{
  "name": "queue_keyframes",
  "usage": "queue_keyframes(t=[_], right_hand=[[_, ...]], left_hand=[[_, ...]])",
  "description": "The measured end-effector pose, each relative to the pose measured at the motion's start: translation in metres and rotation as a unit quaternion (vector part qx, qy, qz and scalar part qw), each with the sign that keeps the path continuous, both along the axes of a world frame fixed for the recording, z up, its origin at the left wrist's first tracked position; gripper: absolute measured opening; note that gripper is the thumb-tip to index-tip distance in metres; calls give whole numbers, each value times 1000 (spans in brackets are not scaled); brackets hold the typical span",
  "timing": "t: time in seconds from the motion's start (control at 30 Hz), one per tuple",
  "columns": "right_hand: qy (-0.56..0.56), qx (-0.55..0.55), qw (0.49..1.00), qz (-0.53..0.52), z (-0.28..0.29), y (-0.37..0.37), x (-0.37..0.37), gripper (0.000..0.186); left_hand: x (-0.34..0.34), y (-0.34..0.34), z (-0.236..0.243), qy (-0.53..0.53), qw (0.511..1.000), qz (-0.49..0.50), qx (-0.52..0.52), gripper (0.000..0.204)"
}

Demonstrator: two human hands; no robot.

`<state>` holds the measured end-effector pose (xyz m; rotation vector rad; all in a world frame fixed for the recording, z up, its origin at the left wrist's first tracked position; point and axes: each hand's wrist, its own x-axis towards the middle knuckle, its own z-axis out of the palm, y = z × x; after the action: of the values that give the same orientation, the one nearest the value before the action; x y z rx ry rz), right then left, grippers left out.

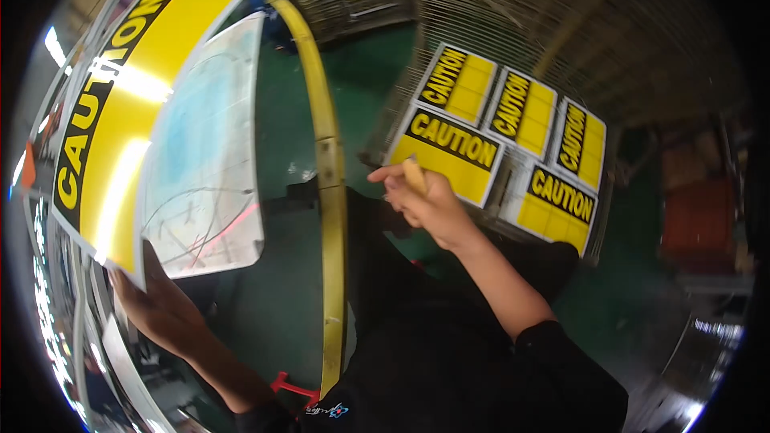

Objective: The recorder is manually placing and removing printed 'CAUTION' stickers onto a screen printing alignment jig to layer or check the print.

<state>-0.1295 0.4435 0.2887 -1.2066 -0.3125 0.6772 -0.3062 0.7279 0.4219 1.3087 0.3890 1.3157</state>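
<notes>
At the left, a large glossy yellow and black sign sheet (pixel 148 84) stands tilted, light glaring off its face. My left hand (pixel 156 305) grips its lower corner; the fingertips are partly hidden behind the sheet. My right hand (pixel 433 204) is raised near the middle, curled around a short yellow-tan tool (pixel 414 175) whose kind I cannot make out. Its index finger points out to the left. Just beyond that hand, several smaller yellow and black signs (pixel 449 152) lie flat on a wire rack (pixel 501 192), apart from the hand.
A white board (pixel 212 152) with a bluish middle lies right of the large sheet. A long yellow bar (pixel 330 192) runs between me and the rack. Further wire racks (pixel 361 4) stand at the back. A red piece (pixel 297 387) shows near the bottom edge.
</notes>
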Motion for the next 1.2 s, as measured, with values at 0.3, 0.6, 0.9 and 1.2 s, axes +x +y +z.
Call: queue_keyframes(t=[0.3,0.6,0.9,1.2], right_hand=[[36,205,951,-229,-16,-109,-18,32],[144,128,860,-472,-43,-179,24,14],[168,-9,910,-379,-180,-170,174,26],[171,-112,913,-354,-337,-139,354,30]], left_hand=[[82,-216,-80,106,892,-410,-157,45],[132,-289,-167,249,801,-505,-201,39],[151,-227,-242,402,774,-488,-30,37],[134,-187,-296,504,824,-240,101,25]])
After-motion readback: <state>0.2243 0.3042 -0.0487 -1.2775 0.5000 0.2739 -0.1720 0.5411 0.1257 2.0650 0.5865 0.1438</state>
